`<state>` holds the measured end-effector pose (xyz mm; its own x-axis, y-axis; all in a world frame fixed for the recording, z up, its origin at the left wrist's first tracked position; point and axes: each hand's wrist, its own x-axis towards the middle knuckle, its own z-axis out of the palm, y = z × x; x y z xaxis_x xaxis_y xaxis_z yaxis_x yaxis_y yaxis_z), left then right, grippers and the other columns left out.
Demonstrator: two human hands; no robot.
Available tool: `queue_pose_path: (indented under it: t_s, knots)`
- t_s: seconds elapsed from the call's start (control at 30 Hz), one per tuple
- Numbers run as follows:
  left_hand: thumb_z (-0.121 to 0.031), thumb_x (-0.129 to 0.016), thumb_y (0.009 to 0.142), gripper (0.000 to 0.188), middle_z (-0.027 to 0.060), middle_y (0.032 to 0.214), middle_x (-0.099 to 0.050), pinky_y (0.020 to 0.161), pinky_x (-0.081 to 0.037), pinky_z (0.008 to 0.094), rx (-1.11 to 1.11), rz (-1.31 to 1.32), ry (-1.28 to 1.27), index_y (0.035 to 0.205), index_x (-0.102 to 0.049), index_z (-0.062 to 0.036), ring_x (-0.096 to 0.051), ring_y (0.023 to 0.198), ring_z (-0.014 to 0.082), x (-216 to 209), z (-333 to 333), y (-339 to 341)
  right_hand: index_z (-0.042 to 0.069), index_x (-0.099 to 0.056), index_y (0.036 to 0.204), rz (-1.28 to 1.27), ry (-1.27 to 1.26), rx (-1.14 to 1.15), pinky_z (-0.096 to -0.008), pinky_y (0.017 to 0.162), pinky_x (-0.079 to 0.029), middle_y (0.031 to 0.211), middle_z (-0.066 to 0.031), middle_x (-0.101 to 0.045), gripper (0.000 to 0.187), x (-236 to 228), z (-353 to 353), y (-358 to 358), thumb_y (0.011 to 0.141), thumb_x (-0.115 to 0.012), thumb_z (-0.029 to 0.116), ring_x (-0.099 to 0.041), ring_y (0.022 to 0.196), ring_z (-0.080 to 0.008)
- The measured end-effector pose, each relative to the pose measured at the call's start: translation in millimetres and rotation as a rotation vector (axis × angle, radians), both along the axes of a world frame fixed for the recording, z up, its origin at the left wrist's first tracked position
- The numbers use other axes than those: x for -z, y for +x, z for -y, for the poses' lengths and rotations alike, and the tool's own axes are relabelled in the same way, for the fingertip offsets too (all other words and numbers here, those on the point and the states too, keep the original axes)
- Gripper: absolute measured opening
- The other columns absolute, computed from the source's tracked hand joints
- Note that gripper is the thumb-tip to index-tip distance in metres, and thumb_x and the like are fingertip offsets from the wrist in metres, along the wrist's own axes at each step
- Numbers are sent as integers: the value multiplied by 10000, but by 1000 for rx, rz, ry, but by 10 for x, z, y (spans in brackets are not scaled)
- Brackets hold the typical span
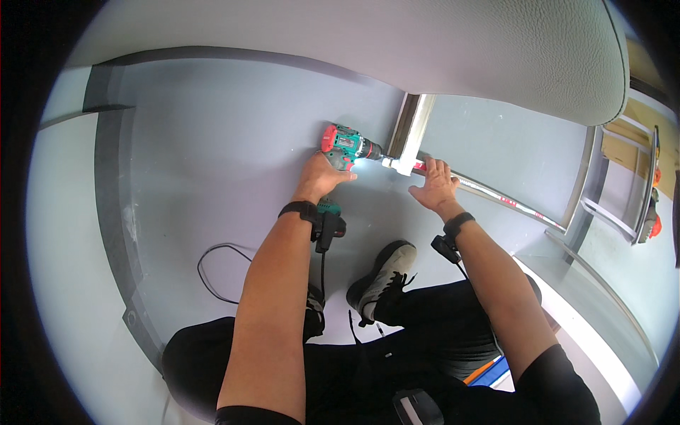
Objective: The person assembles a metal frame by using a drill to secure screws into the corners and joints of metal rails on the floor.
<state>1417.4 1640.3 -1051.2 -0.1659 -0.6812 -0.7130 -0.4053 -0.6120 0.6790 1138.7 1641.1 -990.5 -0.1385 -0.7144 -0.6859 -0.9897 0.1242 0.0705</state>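
A green and red cordless drill (346,143) lies on its side in my left hand (316,177), whose fingers are wrapped round its grip. Its chuck points right, and the bit meets the white end piece (398,165) at the corner of a metal frame; whether it bites into anything is too small to tell. Light from the drill falls beside the trigger. My right hand (436,187) rests on the frame's long rail (503,196), just right of that corner. Its fingers lie across the rail and the thumb is spread apart.
A padded grey seat edge (453,53) overhangs the far side of the frame. My shoe (386,276) stands on the floor near the drill. A black cable (202,273) loops at left. Another frame with a red tool (652,223) stands at far right.
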Motion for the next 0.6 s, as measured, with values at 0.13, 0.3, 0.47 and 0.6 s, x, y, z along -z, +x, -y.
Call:
queue_pose_path:
  t_s: [0.13,0.3,0.47,0.6]
  knots:
    - [-251,-883,705,437,65,892,-689,700,-531,348,-5,9,-18,1022,-674,-36,-635,756,176,3,-10,-6,97,-421,1435,-13,18,-2,-605,1054,-334,1380,-125,-479,822,-3,4,18,711,-706,362,-367,1399,-299]
    - [-278,-887,691,453,80,914,-707,755,-530,363,28,-14,-27,1021,-685,-41,-659,803,213,17,26,-2,141,-404,1452,-28,-2,4,-597,1058,-337,1369,-107,-478,859,22,-8,0,698,-744,376,-388,1376,-295]
    - [-383,-897,642,624,150,1007,-728,832,-546,399,31,314,10,1107,-666,-38,-706,937,314,-82,34,-167,93,-448,1393,-1,-10,8,-612,1056,-333,1362,-129,-493,730,16,-14,45,737,-697,294,-387,1382,-306]
    - [-387,-881,636,772,198,1067,-716,883,-565,403,-40,563,37,1216,-554,3,-701,1009,345,-277,120,-343,92,-477,1339,-51,7,-36,-619,1045,-344,1339,-132,-506,581,73,-35,-28,816,-668,255,-429,1344,-308]
